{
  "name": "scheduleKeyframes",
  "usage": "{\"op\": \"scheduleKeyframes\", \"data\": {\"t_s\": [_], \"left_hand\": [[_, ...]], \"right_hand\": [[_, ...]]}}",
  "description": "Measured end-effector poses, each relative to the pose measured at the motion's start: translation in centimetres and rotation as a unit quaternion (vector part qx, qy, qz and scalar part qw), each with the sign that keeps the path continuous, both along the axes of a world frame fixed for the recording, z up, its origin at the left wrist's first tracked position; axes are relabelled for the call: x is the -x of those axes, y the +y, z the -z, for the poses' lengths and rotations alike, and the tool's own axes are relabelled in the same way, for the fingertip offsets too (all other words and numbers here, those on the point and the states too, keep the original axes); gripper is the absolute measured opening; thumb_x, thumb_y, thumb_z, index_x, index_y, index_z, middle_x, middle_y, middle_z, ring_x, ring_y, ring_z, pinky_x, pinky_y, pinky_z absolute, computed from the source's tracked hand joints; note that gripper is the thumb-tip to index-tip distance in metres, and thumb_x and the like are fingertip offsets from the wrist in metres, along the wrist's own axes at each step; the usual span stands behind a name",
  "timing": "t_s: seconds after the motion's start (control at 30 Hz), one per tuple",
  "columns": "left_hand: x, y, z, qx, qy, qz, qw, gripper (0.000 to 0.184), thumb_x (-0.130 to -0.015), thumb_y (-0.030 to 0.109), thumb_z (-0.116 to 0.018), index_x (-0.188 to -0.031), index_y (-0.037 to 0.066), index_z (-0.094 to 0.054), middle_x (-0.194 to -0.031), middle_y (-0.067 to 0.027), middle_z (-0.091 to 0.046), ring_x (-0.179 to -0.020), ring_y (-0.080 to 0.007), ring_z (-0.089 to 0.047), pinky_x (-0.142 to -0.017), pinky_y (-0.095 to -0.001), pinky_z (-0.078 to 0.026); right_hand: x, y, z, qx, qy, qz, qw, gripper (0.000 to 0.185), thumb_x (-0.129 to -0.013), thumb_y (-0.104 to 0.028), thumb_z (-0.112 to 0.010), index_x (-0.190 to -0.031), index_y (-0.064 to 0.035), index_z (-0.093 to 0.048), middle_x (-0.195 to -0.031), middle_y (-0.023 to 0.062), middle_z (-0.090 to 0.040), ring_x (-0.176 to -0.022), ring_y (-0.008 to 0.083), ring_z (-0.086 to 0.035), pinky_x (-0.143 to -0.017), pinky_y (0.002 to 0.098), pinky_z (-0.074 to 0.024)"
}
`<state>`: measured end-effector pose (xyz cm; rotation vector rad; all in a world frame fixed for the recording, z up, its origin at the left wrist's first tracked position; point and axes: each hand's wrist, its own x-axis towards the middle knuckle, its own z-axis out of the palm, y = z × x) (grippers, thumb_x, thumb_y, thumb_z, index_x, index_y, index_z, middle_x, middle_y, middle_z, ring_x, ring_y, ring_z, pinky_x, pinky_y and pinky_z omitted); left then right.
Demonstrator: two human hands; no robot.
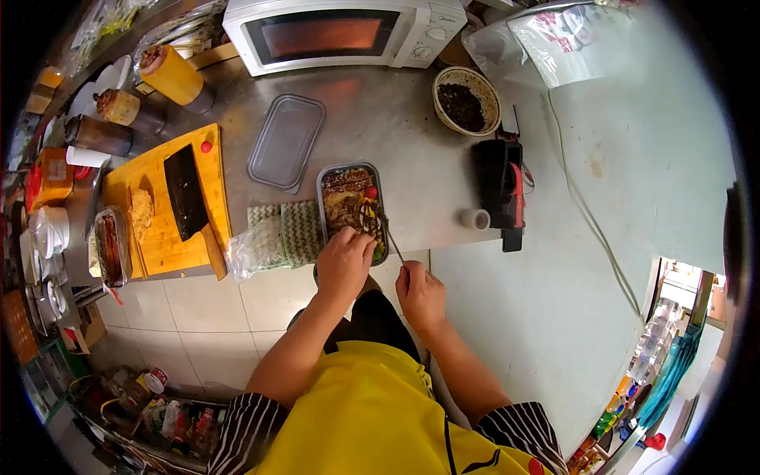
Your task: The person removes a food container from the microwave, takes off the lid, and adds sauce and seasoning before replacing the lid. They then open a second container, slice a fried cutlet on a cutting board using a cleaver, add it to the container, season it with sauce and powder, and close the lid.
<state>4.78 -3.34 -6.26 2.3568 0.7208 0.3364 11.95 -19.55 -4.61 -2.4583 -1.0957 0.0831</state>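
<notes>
A dark plastic tray of food point(346, 207) lies near the front edge of the steel counter, with sliced meat, a small red tomato point(370, 192) and dark and green pieces in it. My left hand point(347, 257) is over the tray's near end, fingers bent and pressed together at the food; what they hold, if anything, is hidden. My right hand point(420, 293), right of the tray, is closed on a thin dark utensil point(393, 241) whose far end reaches into the food. Beyond the tray lies a clear plastic lid point(287, 141). A patterned cloth point(299, 231) touches its left side.
On the left, a cleaver point(186, 192) rests on a wooden board point(157, 257), with sauce bottles point(170, 75) behind. A microwave point(340, 36) stands at the back. A bowl point(466, 100), a black device point(499, 186) and a small roll point(475, 219) are on the right.
</notes>
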Motion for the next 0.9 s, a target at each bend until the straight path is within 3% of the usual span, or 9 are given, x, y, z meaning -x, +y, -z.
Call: {"op": "scheduleKeyframes", "data": {"t_s": [0.07, 0.23, 0.33, 0.43, 0.57, 0.6, 0.7, 0.8, 0.9], "left_hand": [[-0.8, 0.3, -0.1, 0.015, 0.003, -0.006, 1.000, 0.020, -0.083, 0.016, -0.076, -0.082, 0.010, -0.058, -0.086, -0.0067, -0.056, -0.083, -0.0274, -0.062, -0.068, -0.0372, -0.053], [-2.2, 0.8, -0.4, -0.002, 0.003, 0.000, 1.000, 0.025, -0.086, 0.025, -0.076, -0.099, 0.007, -0.063, -0.095, -0.0095, -0.058, -0.084, -0.0300, -0.063, -0.068, -0.0406, -0.052], [-3.3, 0.9, -1.0, 0.000, 0.018, 0.017, 1.000, 0.030, -0.090, 0.026, -0.072, -0.112, 0.007, -0.064, -0.099, -0.0110, -0.059, -0.085, -0.0309, -0.063, -0.069, -0.0403, -0.053], [-6.0, 0.9, -2.6, 0.015, 0.011, 0.013, 1.000, 0.027, -0.088, 0.022, -0.071, -0.110, 0.006, -0.065, -0.099, -0.0112, -0.060, -0.088, -0.0306, -0.063, -0.071, -0.0400, -0.054], [-12.1, 1.1, -3.6, 0.082, -0.010, 0.036, 0.996, 0.036, -0.089, 0.023, -0.069, -0.122, 0.007, -0.062, -0.110, -0.0141, -0.060, -0.098, -0.0345, -0.061, -0.082, -0.0415, -0.052], [-13.9, 1.1, -2.8, 0.070, -0.018, 0.047, 0.996, 0.047, -0.090, 0.023, -0.068, -0.132, 0.007, -0.056, -0.117, -0.0157, -0.057, -0.097, -0.0335, -0.061, -0.083, -0.0424, -0.052], [-19.9, 1.8, -2.2, 0.119, 0.005, 0.043, 0.992, 0.061, -0.089, 0.022, -0.067, -0.143, 0.003, -0.045, -0.128, -0.0200, -0.052, -0.107, -0.0357, -0.059, -0.091, -0.0443, -0.050], [-24.6, 2.4, 0.2, 0.123, 0.018, 0.019, 0.992, 0.070, -0.089, 0.022, -0.066, -0.148, -0.002, -0.036, -0.137, -0.0248, -0.046, -0.120, -0.0392, -0.054, -0.101, -0.0452, -0.046], [-27.0, 2.9, 1.2, 0.177, 0.039, 0.011, 0.983, 0.073, -0.086, 0.019, -0.065, -0.144, -0.012, -0.034, -0.140, -0.0329, -0.042, -0.130, -0.0458, -0.044, -0.110, -0.0466, -0.038]], "right_hand": [[-0.9, 0.2, 0.0, 0.003, 0.008, -0.011, 1.000, 0.014, -0.088, -0.008, -0.067, -0.094, -0.0080, -0.054, -0.064, 0.0117, -0.060, -0.055, 0.0330, -0.061, -0.050, 0.0423, -0.0486], [-2.8, 0.0, -0.2, -0.046, 0.091, 0.005, 0.995, 0.013, -0.091, -0.010, -0.066, -0.096, -0.0062, -0.055, -0.069, 0.0128, -0.063, -0.057, 0.0341, -0.062, -0.052, 0.0403, -0.0500], [-5.5, 0.3, -2.0, -0.100, 0.285, 0.124, 0.945, 0.013, -0.094, -0.011, -0.065, -0.097, -0.0026, -0.056, -0.074, 0.0159, -0.066, -0.061, 0.0327, -0.064, -0.057, 0.0356, -0.0512], [-11.9, 1.5, -3.2, -0.148, 0.307, 0.178, 0.923, 0.013, -0.095, -0.012, -0.063, -0.097, -0.0001, -0.058, -0.079, 0.0183, -0.067, -0.068, 0.0312, -0.066, -0.063, 0.0342, -0.0518], [-22.7, 3.9, -0.9, -0.112, 0.222, 0.216, 0.944, 0.018, -0.097, -0.018, -0.060, -0.099, 0.0000, -0.060, -0.085, 0.0201, -0.069, -0.077, 0.0381, -0.068, -0.068, 0.0423, -0.0529], [-24.8, 4.7, -0.4, -0.092, 0.188, 0.205, 0.956, 0.018, -0.097, -0.019, -0.059, -0.100, -0.0009, -0.060, -0.085, 0.0210, -0.069, -0.077, 0.0396, -0.068, -0.068, 0.0443, -0.0530], [-29.3, 6.7, 0.8, -0.019, 0.098, 0.174, 0.980, 0.019, -0.097, -0.022, -0.058, -0.101, -0.0033, -0.059, -0.084, 0.0231, -0.069, -0.077, 0.0434, -0.067, -0.067, 0.0498, -0.0532], [-31.2, 8.2, 2.1, 0.079, 0.034, 0.148, 0.985, 0.019, -0.095, -0.022, -0.058, -0.100, -0.0042, -0.057, -0.081, 0.0245, -0.069, -0.075, 0.0444, -0.067, -0.067, 0.0531, -0.0533], [-31.0, 7.9, 1.7, 0.124, 0.056, 0.113, 0.984, 0.018, -0.094, -0.021, -0.059, -0.100, -0.0034, -0.059, -0.080, 0.0242, -0.069, -0.075, 0.0449, -0.067, -0.068, 0.0533, -0.0532]]}}
